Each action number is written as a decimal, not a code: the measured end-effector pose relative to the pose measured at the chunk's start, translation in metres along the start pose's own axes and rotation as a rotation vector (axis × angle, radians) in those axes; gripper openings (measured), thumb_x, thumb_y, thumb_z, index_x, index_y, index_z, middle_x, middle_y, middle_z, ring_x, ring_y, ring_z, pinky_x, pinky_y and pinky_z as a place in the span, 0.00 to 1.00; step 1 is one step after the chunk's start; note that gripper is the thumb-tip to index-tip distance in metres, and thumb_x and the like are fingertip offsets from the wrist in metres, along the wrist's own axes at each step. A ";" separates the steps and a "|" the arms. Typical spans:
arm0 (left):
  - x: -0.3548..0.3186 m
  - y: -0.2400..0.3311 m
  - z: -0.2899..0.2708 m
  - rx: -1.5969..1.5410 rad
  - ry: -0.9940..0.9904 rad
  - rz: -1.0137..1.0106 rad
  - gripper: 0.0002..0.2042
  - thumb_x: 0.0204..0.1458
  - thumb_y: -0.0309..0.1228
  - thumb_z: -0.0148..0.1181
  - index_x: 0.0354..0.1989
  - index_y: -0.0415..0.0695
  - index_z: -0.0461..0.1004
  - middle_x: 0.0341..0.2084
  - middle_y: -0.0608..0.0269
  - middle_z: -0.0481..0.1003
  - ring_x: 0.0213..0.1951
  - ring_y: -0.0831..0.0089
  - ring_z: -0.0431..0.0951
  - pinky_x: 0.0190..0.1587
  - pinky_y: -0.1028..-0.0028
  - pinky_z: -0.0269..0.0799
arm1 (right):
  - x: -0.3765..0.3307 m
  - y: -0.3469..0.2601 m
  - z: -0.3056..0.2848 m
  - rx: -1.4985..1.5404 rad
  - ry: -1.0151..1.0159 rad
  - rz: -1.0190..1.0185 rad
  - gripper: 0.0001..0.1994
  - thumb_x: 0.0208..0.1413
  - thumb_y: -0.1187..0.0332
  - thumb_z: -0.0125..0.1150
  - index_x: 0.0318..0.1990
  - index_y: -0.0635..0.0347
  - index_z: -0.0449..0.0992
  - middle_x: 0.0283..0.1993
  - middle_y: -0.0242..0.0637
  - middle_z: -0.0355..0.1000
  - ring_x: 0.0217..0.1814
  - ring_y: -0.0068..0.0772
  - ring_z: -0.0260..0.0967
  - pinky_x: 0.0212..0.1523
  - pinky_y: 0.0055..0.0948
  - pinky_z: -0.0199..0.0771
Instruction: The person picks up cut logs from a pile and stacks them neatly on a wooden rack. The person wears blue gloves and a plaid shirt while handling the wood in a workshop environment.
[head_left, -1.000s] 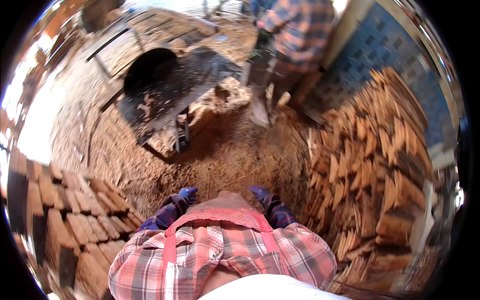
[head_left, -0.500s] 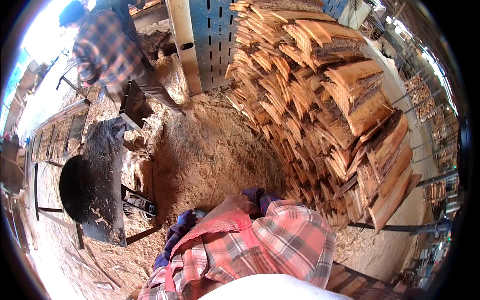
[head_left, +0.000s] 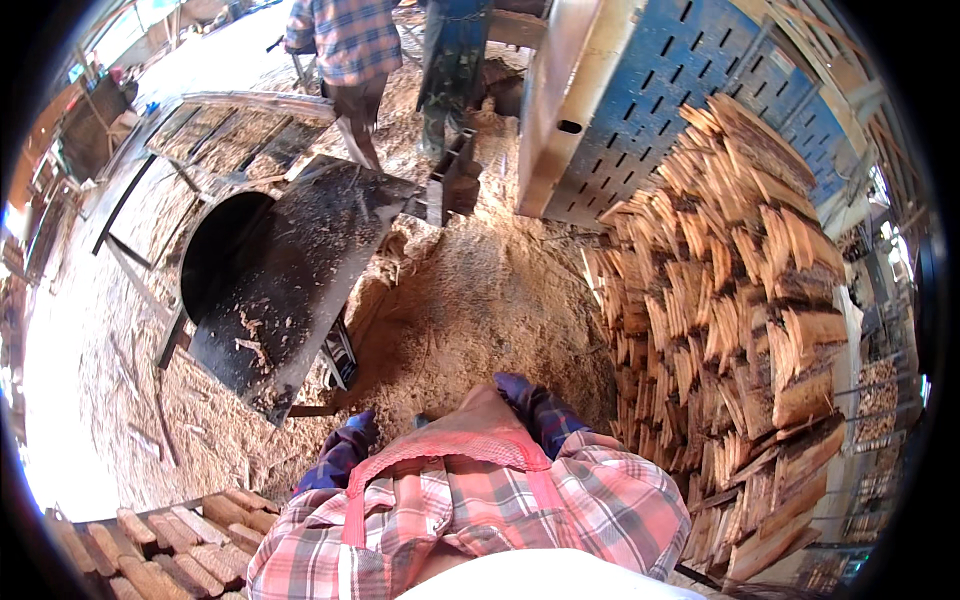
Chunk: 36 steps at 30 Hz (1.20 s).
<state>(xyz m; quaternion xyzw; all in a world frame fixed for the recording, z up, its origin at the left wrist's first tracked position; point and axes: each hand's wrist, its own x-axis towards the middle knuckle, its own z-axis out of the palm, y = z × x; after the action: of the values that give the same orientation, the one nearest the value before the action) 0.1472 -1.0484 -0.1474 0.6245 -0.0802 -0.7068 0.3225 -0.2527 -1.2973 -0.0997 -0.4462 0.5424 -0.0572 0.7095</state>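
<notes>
Wood is the thing closest to you: the wood stack point(head_left: 740, 320), rough split pieces with bark, rises at your right side, just beside your right hand point(head_left: 535, 405), and it reaches well above it. Your left hand point(head_left: 345, 450) is low at the other side of your apron point(head_left: 470, 440). Both hands show only as dark blue shapes, maybe gloves, so I cannot tell if your fingers are spread, pressed together or pinching something. The stack looks loose, with many ends sticking out unevenly. If you pull a low piece, I think the upper ones can slide down on your arm or feet. The sawdust floor point(head_left: 470, 300) seems soft and heaped, so your foot may slip when you turn with a load. At your left stands the dark metal machine point(head_left: 290, 270) with a round opening and sharp plate edges; a stumble that way could hurt you. A second row of wood pieces point(head_left: 150, 545) lies near your left, easy to trip over. A co-worker point(head_left: 350, 50) stands well apart, beyond the machine, beside the blue perforated panel point(head_left: 680, 80); a thrown piece might reach there.
</notes>
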 end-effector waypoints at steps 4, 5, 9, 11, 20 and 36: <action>-0.045 0.013 -0.010 0.719 0.304 -0.077 0.19 0.50 0.45 0.51 0.45 0.48 0.72 0.33 0.52 0.75 0.36 0.57 0.75 0.33 0.59 0.69 | 0.022 -0.028 0.030 -0.247 -0.178 -0.326 0.18 0.56 0.53 0.50 0.28 0.60 0.75 0.24 0.32 0.68 0.27 0.27 0.61 0.29 0.33 0.62; -0.063 0.036 0.009 0.851 0.305 -0.086 0.20 0.49 0.46 0.52 0.45 0.47 0.72 0.36 0.50 0.75 0.40 0.55 0.75 0.37 0.60 0.69 | 0.028 -0.014 0.023 -0.087 -0.166 -0.106 0.18 0.55 0.53 0.51 0.28 0.59 0.74 0.24 0.33 0.69 0.27 0.27 0.62 0.29 0.33 0.62; -0.088 0.052 0.021 1.027 0.255 -0.005 0.23 0.45 0.47 0.55 0.47 0.48 0.69 0.44 0.47 0.73 0.48 0.51 0.72 0.47 0.58 0.68 | 0.013 -0.057 0.029 -0.229 -0.181 -0.152 0.16 0.57 0.53 0.48 0.34 0.56 0.73 0.31 0.36 0.71 0.32 0.30 0.66 0.34 0.33 0.65; -0.083 0.048 0.027 0.843 0.232 -0.004 0.21 0.45 0.46 0.56 0.47 0.49 0.70 0.42 0.48 0.73 0.46 0.51 0.73 0.46 0.59 0.69 | 0.021 -0.062 0.021 0.104 -0.179 0.076 0.16 0.58 0.52 0.48 0.37 0.55 0.73 0.34 0.37 0.72 0.35 0.32 0.67 0.36 0.34 0.67; -0.005 0.109 0.076 1.028 0.277 0.278 0.15 0.52 0.36 0.51 0.47 0.46 0.71 0.45 0.48 0.73 0.47 0.56 0.74 0.45 0.64 0.69 | 0.066 -0.083 -0.037 0.137 -0.117 0.306 0.18 0.56 0.50 0.51 0.41 0.54 0.73 0.34 0.35 0.71 0.33 0.30 0.67 0.33 0.32 0.68; -0.064 0.195 0.061 -0.613 0.488 0.298 0.08 0.48 0.38 0.57 0.30 0.49 0.70 0.23 0.65 0.71 0.21 0.70 0.72 0.20 0.70 0.67 | 0.027 -0.466 0.075 0.181 -0.384 -0.756 0.20 0.57 0.56 0.54 0.52 0.58 0.69 0.45 0.40 0.71 0.46 0.31 0.71 0.45 0.27 0.73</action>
<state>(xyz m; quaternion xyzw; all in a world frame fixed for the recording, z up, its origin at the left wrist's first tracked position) 0.1601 -1.1826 0.0195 0.6304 0.1229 -0.4748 0.6017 0.0074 -1.5467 0.2057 -0.5520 0.1921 -0.2762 0.7630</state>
